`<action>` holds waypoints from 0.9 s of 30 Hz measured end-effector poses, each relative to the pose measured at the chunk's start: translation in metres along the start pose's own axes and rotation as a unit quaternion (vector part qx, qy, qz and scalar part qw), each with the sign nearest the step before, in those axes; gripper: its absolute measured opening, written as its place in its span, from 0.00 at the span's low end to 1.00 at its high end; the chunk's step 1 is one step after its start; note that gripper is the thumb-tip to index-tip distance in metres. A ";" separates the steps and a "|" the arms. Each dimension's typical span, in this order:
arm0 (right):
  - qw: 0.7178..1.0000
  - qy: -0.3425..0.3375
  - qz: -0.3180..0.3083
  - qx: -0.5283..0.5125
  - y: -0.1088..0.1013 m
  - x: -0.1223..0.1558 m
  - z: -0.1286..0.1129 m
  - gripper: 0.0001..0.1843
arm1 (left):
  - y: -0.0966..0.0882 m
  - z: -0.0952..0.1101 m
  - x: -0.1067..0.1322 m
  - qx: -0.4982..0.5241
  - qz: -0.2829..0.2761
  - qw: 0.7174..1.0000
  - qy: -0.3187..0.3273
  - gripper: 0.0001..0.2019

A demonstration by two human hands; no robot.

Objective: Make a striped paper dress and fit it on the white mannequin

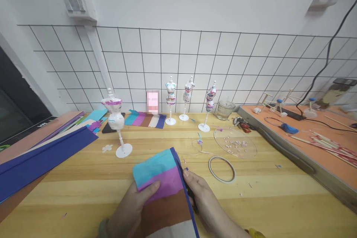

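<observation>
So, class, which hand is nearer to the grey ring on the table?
Right: the right hand is just left of the grey ring, slightly lower in view; the left hand is farther left, holding the coloured sheet.

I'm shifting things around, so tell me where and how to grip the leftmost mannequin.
Pinch the slim pole of the leftmost mannequin, probably from the front right: it stands upright on a round base, and coloured sheets lie to its left.

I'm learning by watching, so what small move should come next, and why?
Perhaps one short snip along the dark blue strip: the right hand holds the scissors at that edge, while the left hand, thumb on top, steadies the striped sheet.
</observation>
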State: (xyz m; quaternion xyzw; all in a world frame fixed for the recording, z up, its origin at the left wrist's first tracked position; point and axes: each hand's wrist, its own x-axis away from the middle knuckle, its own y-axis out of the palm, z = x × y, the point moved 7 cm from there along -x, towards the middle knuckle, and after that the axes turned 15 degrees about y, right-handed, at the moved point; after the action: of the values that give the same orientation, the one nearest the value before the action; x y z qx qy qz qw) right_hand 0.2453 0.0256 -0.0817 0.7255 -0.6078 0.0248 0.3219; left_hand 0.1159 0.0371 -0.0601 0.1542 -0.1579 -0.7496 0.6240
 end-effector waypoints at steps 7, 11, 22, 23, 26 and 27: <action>1.000 0.001 0.003 -0.015 0.001 0.002 -0.003 0.23 | 0.002 -0.002 0.000 0.008 -0.010 1.000 -0.005 0.22; 1.000 0.002 -0.002 -0.015 0.002 0.003 -0.004 0.23 | 0.001 -0.004 0.001 0.007 -0.008 1.000 -0.015 0.21; 1.000 -0.004 0.005 -0.013 0.000 0.000 -0.001 0.24 | -0.003 -0.004 0.000 -0.005 -0.006 1.000 -0.003 0.22; 1.000 -0.007 -0.002 -0.014 0.001 0.000 -0.002 0.24 | -0.003 -0.004 0.000 -0.008 -0.005 1.000 -0.001 0.21; 1.000 -0.007 -0.003 -0.018 0.001 0.000 -0.002 0.23 | -0.002 -0.003 0.000 -0.007 -0.011 1.000 -0.003 0.22; 1.000 -0.007 0.001 -0.018 0.001 0.000 -0.002 0.24 | -0.001 -0.003 0.000 -0.006 -0.015 1.000 -0.006 0.23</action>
State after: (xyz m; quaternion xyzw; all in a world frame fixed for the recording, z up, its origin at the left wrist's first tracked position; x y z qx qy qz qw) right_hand 0.2456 0.0267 -0.0797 0.7193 -0.6110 0.0094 0.3305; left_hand 0.1167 0.0370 -0.0632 0.1482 -0.1553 -0.7606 0.6127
